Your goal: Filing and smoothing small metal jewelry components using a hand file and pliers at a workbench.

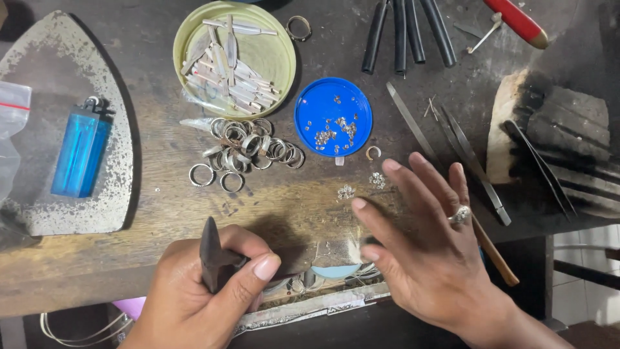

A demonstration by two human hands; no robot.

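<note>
The left hand (206, 284) has its grip closed around dark pliers (212, 253) at the tabletop's (278, 207) near edge, while the right hand (426, 245) hovers spread and empty near small silver settings (346, 192), seemingly a picking-up step that needs fine fingertip placement.

Wooden workbench (161, 213), worn and stained. Far left: flat grey metal plate (39, 187) of iron-sole shape, with a blue lighter (79, 152) lying on it. A clear plastic bag (11, 123) sits at the left edge. Top centre: round yellow-green lid (274, 61) holding short metal strips (226, 61). Just right of it, a blue lid (310, 126) with tiny silver bits. Top: black tool handles (407, 32) and a red handle (516, 19). Right: charred block (568, 129).
</note>
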